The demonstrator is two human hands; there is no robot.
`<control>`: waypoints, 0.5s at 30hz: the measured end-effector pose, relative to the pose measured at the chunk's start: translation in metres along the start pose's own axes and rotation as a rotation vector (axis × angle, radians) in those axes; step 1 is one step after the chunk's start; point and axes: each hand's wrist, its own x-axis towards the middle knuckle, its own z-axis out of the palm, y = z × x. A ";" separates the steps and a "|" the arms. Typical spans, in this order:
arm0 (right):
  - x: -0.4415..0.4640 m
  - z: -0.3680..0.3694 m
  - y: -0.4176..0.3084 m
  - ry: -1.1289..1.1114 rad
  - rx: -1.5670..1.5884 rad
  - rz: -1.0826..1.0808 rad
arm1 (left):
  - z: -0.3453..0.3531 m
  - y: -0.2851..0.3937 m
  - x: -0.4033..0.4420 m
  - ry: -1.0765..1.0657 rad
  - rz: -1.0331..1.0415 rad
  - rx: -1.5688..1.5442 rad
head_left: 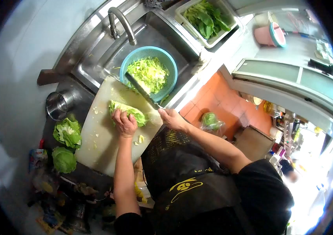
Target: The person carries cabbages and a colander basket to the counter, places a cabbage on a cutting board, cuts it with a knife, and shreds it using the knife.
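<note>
My left hand point(124, 123) presses with curled fingers on a cut piece of lettuce point(138, 115), which lies on the white cutting board point(100, 152). My right hand point(173, 119) is closed round the handle of a kitchen knife point(142, 91). The dark blade points away from me, up and to the left, across the edge of a blue colander point(174, 66). Shredded lettuce point(147, 72) fills much of the colander, which sits in the sink. Small scraps of leaf are scattered over the board near my left hand.
Left of the board are a leafy lettuce piece point(67, 132), a whole head point(64, 159) and a metal cup point(58, 105). A faucet point(124, 24) arches over the steel sink point(154, 33). Greens fill a white bin point(180, 15) beyond. A bagged green vegetable point(210, 120) rests on the orange floor.
</note>
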 end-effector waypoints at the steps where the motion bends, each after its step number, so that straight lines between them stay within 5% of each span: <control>1: 0.003 -0.006 0.018 0.023 0.013 0.060 | 0.000 -0.001 0.001 -0.022 -0.004 -0.001; 7: -0.061 -0.033 -0.049 -0.098 -0.416 -0.128 | -0.005 0.010 -0.009 -0.073 -0.079 0.094; 15: -0.064 -0.021 -0.049 -0.194 -0.522 -0.179 | -0.005 0.004 -0.019 -0.132 -0.053 0.140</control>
